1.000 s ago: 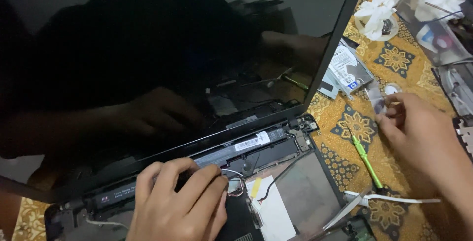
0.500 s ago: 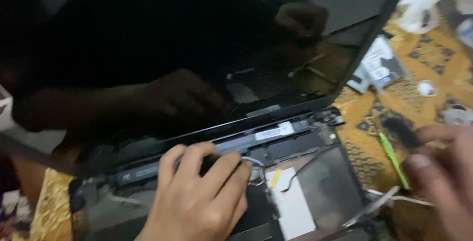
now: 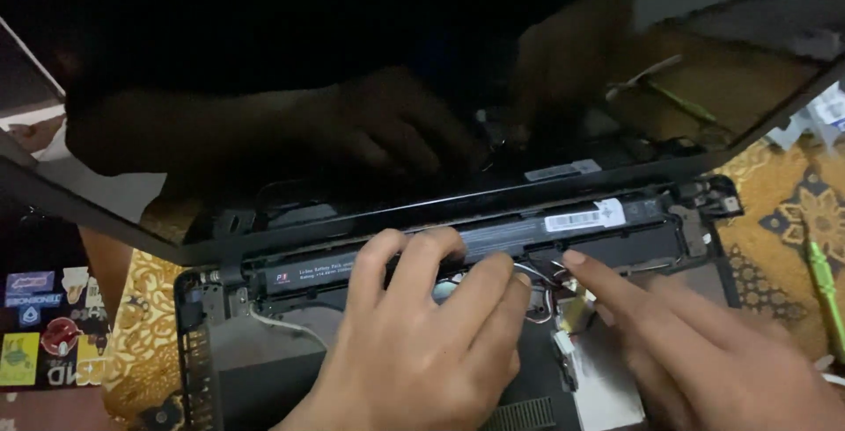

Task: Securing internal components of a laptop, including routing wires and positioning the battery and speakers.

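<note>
Laptop base [image 3: 264, 369], opened, beneath its tilted screen: the battery [image 3: 493, 242] is pressed by the left hand's [image 3: 422, 343] spread fingers; cables [image 3: 541, 286] are touched by the right hand [image 3: 704, 352], nothing grasped. Careful fingertip work appears required next.

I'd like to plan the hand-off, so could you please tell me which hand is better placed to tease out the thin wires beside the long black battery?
Probably the right hand: its forefinger already points at the thin wires, while the left hand lies flat over the long black battery.
</note>
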